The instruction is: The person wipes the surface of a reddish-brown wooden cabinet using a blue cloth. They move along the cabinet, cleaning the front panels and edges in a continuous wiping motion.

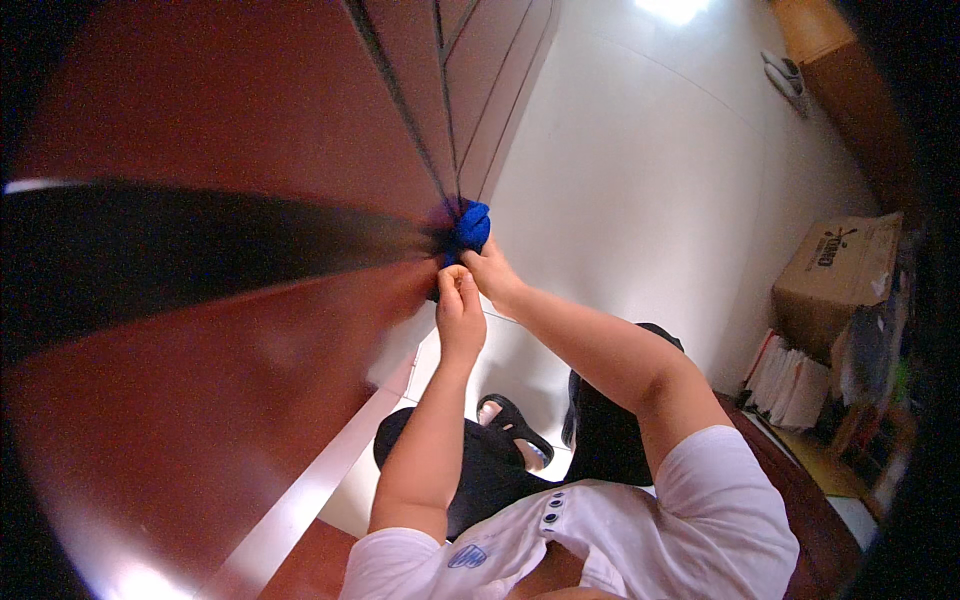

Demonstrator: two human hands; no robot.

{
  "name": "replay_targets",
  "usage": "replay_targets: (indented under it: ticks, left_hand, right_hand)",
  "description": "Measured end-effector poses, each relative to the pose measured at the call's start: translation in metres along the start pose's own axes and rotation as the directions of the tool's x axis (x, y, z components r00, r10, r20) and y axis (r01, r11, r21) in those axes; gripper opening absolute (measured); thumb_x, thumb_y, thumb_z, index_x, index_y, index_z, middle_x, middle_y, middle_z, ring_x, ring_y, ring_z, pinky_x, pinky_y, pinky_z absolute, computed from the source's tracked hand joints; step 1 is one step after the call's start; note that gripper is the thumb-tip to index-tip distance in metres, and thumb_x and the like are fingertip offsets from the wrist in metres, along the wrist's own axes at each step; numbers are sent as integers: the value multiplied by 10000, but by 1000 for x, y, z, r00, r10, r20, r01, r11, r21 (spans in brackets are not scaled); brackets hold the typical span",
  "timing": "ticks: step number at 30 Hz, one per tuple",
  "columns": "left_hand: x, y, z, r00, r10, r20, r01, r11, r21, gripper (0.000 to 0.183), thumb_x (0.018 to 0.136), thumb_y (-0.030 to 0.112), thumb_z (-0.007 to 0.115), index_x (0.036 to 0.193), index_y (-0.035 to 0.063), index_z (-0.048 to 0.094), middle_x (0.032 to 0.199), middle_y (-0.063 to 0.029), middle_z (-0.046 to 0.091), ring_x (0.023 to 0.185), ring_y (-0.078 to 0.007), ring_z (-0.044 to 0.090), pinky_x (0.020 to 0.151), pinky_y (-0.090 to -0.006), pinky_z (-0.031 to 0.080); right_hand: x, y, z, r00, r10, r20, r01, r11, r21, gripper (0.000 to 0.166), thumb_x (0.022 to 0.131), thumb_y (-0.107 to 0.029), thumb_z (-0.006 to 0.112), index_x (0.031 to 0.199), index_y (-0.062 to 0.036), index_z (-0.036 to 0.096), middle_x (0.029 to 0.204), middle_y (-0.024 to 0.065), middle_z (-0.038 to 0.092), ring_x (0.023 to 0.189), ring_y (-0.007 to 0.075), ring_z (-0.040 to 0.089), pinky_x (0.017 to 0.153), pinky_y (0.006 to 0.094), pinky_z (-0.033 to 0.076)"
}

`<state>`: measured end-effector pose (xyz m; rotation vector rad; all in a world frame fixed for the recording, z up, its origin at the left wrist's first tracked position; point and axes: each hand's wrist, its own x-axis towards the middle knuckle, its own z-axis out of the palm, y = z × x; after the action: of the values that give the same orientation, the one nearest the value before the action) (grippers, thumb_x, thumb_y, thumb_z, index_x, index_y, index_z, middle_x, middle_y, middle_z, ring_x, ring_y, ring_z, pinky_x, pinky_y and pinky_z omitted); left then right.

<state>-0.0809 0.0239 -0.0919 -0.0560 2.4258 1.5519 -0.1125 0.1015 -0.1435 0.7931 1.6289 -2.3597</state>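
Observation:
A bunched blue cloth (473, 225) is pressed against the edge of a reddish-brown wooden cabinet (300, 105), where dark gaps converge. My right hand (491, 276) grips the lower side of this cloth, and its fingertips are partly hidden. Just below and to the left, my left hand (459, 307) has its thumb and fingers curled together. A narrow end of the blue cloth runs down to these fingers, but whatever is between them is hidden. What lies beneath the cloth does not show.
Shoes (785, 79) lie at upper right beside a pale wall (645, 150). A cardboard box (836, 262) stands at right above stacked papers (787, 382). A black sandal (517, 431) is on a foot over the white tiled floor (499, 360).

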Motion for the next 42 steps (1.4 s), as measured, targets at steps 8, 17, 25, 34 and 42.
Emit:
replay_targets:
  ticks: [8, 17, 25, 34, 42]
  left_hand:
    - [4, 59, 5, 952, 306, -15, -305, 939, -160, 453, 916, 284, 310, 1261, -10, 306, 1255, -197, 371, 1182, -299, 349, 975, -362, 258]
    - [-40, 120, -15, 937, 348, 17, -333, 908, -254, 459, 895, 319, 406, 1239, 29, 319, 1196, -132, 394, 1125, -220, 376, 931, -345, 306]
    - [-62, 156, -31, 978, 63, 200, 85, 752, -653, 412, 901, 313, 373, 1220, 52, 355, 1143, -72, 438, 1058, -208, 434, 893, -326, 353]
    - [9, 82, 33, 883, -415, 219, 455, 644, -614, 293, 903, 299, 346, 1018, 87, 511, 973, -2, 509, 875, -108, 472, 726, -248, 389]
    - [52, 75, 69, 818, -548, 174, 516, 566, -643, 470, 906, 299, 252, 1240, -9, 373, 1266, -94, 395, 1159, -186, 376, 962, -297, 291]
  right_hand:
    - [-35, -102, 5, 838, -538, -95, 493, 819, -294, 405, 731, -167, 503, 1082, -8, 379, 1014, 194, 424, 947, 368, 432, 876, 375, 339]
    - [-111, -199, 7, 496, -868, 24, 842, 474, -258, 436, 816, -418, 495, 875, 13, 466, 935, 186, 422, 860, 320, 435, 778, 366, 361]
    - [-119, -218, 39, 312, -896, -317, 858, 409, -311, 298, 720, -152, 609, 922, -50, 415, 816, 132, 414, 752, 274, 438, 713, 331, 371]
    - [-9, -115, -16, 864, -337, -374, 366, 931, 6, 575, 830, -401, 496, 1229, -45, 286, 1155, 226, 440, 1069, 351, 440, 925, 382, 317]
    - [30, -91, -30, 973, -5, -229, 3, 1000, -11, 543, 905, -307, 328, 1292, 49, 191, 1306, 258, 281, 1212, 371, 279, 1010, 365, 207]
